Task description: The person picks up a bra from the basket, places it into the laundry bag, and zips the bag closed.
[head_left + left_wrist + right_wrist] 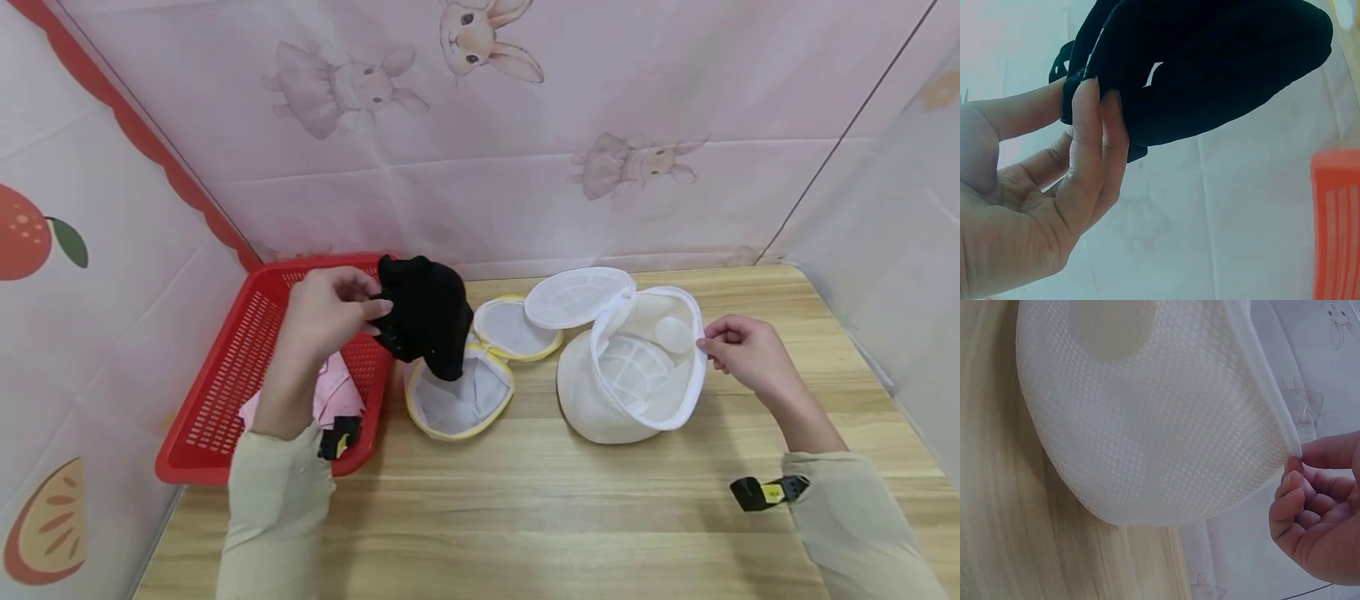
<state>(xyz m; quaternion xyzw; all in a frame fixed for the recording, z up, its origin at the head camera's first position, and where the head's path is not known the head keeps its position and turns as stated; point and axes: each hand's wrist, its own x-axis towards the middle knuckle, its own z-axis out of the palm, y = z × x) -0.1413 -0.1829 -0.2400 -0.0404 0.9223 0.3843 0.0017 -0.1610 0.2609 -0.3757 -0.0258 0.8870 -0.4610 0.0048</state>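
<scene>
My left hand [327, 312] pinches a bunched black garment [427, 312] by its edge, holding it up between the red basket and the yellow-trimmed bag. Smooth rounded folds and a narrow strap-like loop show in the left wrist view; its exact kind is unclear. Below it a small mesh laundry bag [459, 396] with yellow trim lies with its round lid folded back. My right hand [750, 354] pinches the zip rim of a larger white mesh laundry bag [588, 400], whose round lid [579, 297] hangs away from the mouth. A white disc [673, 335] shows inside that bag.
A red slatted plastic basket [168, 464] stands at the left, with pink cloth [336, 390] and a dark piece with a yellow mark in it. Rabbit-printed sheeting [495, 208] walls off the back of the wooden table [525, 525]. A black strapped device [765, 493] sits at my right cuff.
</scene>
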